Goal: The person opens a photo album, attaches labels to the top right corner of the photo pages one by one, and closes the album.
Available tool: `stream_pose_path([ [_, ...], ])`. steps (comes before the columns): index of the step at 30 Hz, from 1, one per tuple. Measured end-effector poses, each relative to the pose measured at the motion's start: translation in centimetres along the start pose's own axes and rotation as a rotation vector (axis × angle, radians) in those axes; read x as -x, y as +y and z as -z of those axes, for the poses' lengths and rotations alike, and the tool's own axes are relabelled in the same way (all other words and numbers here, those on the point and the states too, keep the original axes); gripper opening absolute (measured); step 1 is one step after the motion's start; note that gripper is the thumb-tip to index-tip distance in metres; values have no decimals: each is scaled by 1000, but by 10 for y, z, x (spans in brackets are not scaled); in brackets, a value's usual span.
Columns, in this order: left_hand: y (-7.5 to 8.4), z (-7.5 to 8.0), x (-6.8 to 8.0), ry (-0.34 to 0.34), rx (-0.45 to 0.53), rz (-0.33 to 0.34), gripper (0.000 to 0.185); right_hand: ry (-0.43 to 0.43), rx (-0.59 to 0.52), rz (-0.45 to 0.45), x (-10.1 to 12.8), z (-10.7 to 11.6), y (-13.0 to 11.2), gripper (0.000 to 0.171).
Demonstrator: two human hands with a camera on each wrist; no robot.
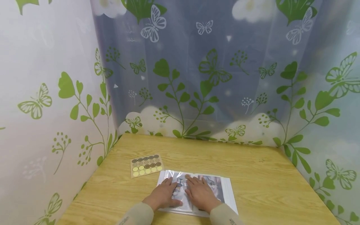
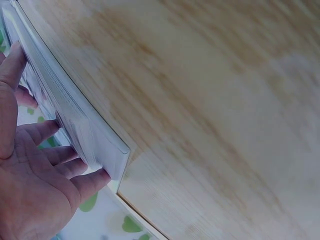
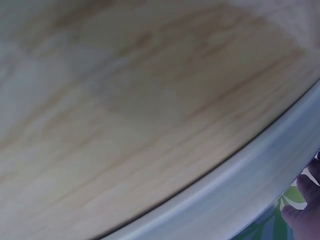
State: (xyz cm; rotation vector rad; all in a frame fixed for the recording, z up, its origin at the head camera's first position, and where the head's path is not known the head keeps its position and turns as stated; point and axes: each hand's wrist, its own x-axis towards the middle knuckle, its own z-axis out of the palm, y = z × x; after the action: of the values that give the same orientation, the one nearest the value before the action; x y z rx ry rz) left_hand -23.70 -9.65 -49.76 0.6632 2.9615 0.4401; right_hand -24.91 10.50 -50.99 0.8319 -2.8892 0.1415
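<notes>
An opened photo album (image 1: pixel 231 195) with white edges and clear, shiny sleeves lies flat on the table. My left hand (image 1: pixel 164 194) rests on its left page, fingers spread and pointing away from me. My right hand (image 1: pixel 202 193) lies across the middle fold, its fingertips right at a small round brown sticker (image 1: pixel 187 176) near the top edge. A picture (image 1: pixel 215 185) shows on the right page, partly covered by that hand. Seen from the left wrist, straight fingers (image 2: pixel 92 182) touch the album's stacked pages (image 2: pixel 70 110). The right wrist view catches only a few fingers (image 3: pixel 307 192) beyond the album's edge.
Left of the album, a sheet of round stickers (image 1: pixel 147 166) in dark brown, tan and yellow lies on the wood-grain table (image 1: pixel 270 181). Curtains (image 1: pixel 180 93) printed with leaves and butterflies close off the back and both sides.
</notes>
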Motion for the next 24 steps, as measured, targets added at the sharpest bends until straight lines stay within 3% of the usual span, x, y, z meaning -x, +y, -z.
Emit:
stream_pose_path([
  [18, -3, -4, -2, 5, -10, -6, 87, -2, -7, -38, -11, -6, 2, 55],
  [24, -3, -3, -2, 5, 6, -7, 87, 47, -40, -58, -19, -12, 3, 53],
])
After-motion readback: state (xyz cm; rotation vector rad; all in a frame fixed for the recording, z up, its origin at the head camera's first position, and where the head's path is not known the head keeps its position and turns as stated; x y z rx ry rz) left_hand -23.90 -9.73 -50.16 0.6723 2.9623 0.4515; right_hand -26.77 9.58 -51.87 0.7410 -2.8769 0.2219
